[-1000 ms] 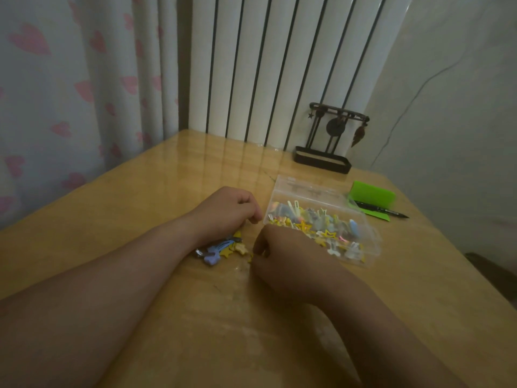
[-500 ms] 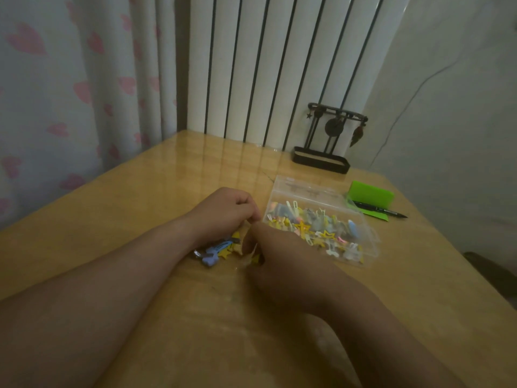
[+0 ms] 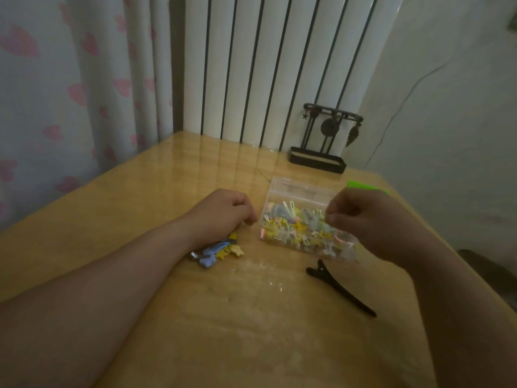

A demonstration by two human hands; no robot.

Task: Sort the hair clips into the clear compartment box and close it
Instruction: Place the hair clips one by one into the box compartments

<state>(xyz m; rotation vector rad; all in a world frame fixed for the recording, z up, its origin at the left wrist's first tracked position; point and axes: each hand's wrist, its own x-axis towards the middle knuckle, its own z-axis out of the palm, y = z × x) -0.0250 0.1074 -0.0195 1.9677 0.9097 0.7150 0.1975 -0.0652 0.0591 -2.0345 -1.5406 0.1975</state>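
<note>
1. Change, right hand: half a second ago it lay low on the glossy wooden table, just left of the clear plastic compartment box. It is now raised over the right part of that box.
2. Change, exposed item: a long black alligator hair clip now lies bare on the table, just near of the box, where the right hand was.
3. Unchanged: the left hand has stayed on the table, left of the box. The small pile of blue and yellow hair clips is still against its near edge.
4. Right-hand fingers: the thumb and forefinger are drawn narrowly together, tips almost meeting. Blur prevents telling whether a clip sits between them.
5. Left-hand fingers: these are curled under, so what they enclose cannot be told.
6. Box contents: a dense mix of small coloured clips. Single compartments cannot be made out, and the right hand covers the right end.
7. Hidden: the bright green flat object at far right shows only a strip behind the right hand.
8. Writing: faint marks on the far part of the box are too blurred to read.
</note>
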